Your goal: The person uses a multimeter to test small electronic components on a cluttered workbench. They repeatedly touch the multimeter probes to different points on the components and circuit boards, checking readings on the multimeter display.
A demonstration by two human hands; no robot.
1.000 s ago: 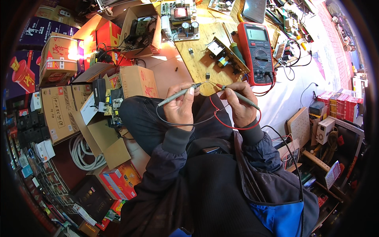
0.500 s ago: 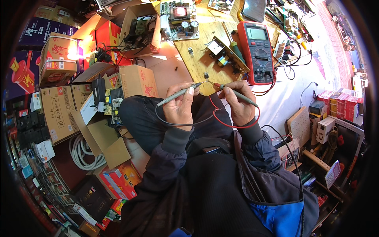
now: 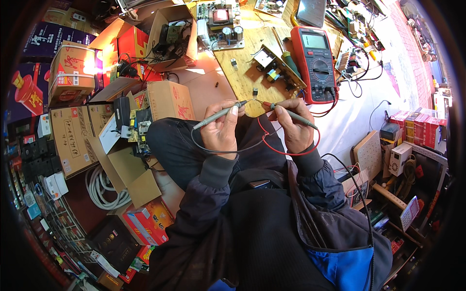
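My left hand (image 3: 221, 128) is closed round a grey test probe (image 3: 213, 118) with a black lead. In my right hand (image 3: 295, 125) is a second test probe (image 3: 302, 120), red near its tip and trailing a red lead. Both tips point inward at the legs of a small three-legged transistor (image 3: 255, 91) near the front edge of the yellow wooden board (image 3: 236, 86). Whether the tips touch the legs is too small to tell. The leads plug into a red multimeter (image 3: 313, 63) lying beyond my right hand. Another transistor (image 3: 234, 64) lies farther back on the board.
Behind the transistor stand a circuit board (image 3: 276, 70) and a green-handled tool (image 3: 290, 60). A larger power board (image 3: 221, 24) sits at the back. Cardboard boxes (image 3: 170, 99) crowd the left side, with a coiled white cable (image 3: 104, 186). Shelving and red boxes (image 3: 422, 126) stand right.
The near transistor has shifted slightly to the right, and the left probe's tip has moved a little with it. Both hands keep hold of their probes, almost still.
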